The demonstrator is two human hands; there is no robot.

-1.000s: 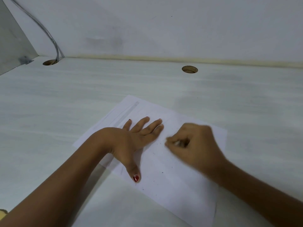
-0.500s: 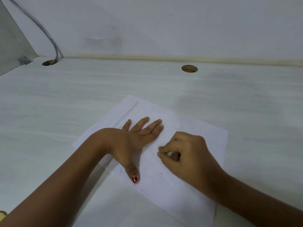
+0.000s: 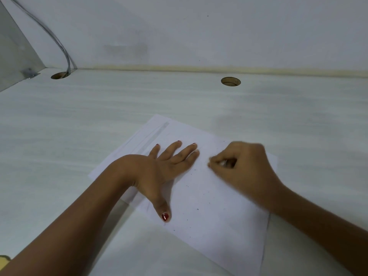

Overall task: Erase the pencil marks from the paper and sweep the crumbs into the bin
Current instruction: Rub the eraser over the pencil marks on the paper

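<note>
A white sheet of paper point(image 3: 215, 212) lies at an angle on the pale desk, on top of another sheet. My left hand point(image 3: 159, 172) presses flat on its left part, fingers spread, thumb pointing toward me. My right hand point(image 3: 245, 166) is over the paper's upper right part, fingers curled round a small whitish eraser point(image 3: 224, 163) that touches the sheet; the eraser is mostly hidden. Several tiny dark crumbs point(image 3: 197, 209) dot the paper between and below my hands. No bin is in view.
The desk point(image 3: 99, 120) meets a white wall at the back. Two round cable holes are cut in it, one at the back left point(image 3: 59, 75) with a grey cable point(image 3: 59, 44) running into it, one at the back middle point(image 3: 230, 81). A panel stands at the left.
My right hand with the eraser slid left and toward me, then back up and to the right over the paper. My left hand has stayed in place.
</note>
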